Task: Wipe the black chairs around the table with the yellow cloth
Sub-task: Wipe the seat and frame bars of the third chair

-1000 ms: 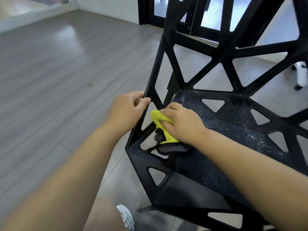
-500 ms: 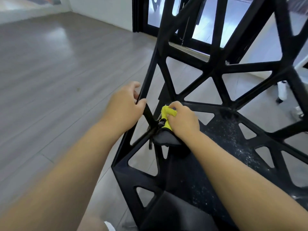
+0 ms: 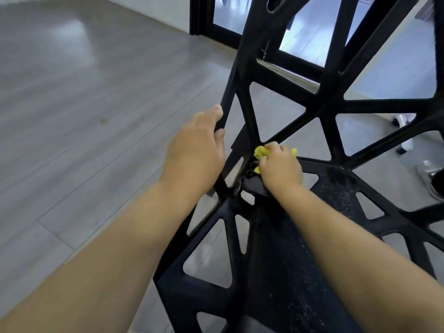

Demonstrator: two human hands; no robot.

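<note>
At seat-back corner of black chair [image 3: 319,109]: right hand [image 3: 280,168] clenches bunched yellow cloth [image 3: 259,152]; left hand [image 3: 194,147] grips side strut.

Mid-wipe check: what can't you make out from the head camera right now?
- Yellow cloth: mostly hidden under the right hand, head view; only edges show.
- Black chair: backrest top and legs cut off by the frame edges.
- Left hand: fingertips hidden behind the chair strut it grips.
- Shoe: cut by the right edge, blurred.
</note>
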